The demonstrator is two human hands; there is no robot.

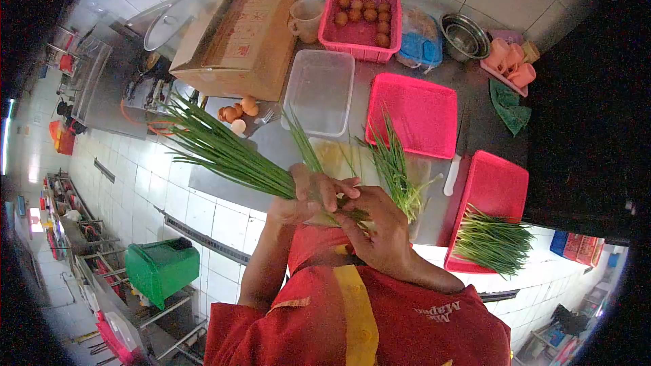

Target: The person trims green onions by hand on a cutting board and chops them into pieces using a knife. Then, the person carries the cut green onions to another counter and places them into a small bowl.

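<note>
A long bunch of green onions (234, 163) is in my left hand (305, 193), whose fingers are closed round it. The green tips fan out toward the upper left. My right hand (380, 227) is pressed against the left one, its fingers closed on the lower ends of the same bunch. Those ends are partly hidden by my fingers. Just beyond my hands, more green onions (400, 179) with pale ends lie on a cutting board (417, 166). To their right rests a knife with a white handle (452, 176).
A red tray (498, 179) at the right holds another pile of green onions (494, 240). Further back are a pink tray (413, 112), a clear plastic tub (320, 91), a cardboard box (247, 34), a pink basket (359, 49) of round brown items, and metal bowls (466, 35). Eggshells (234, 112) lie left.
</note>
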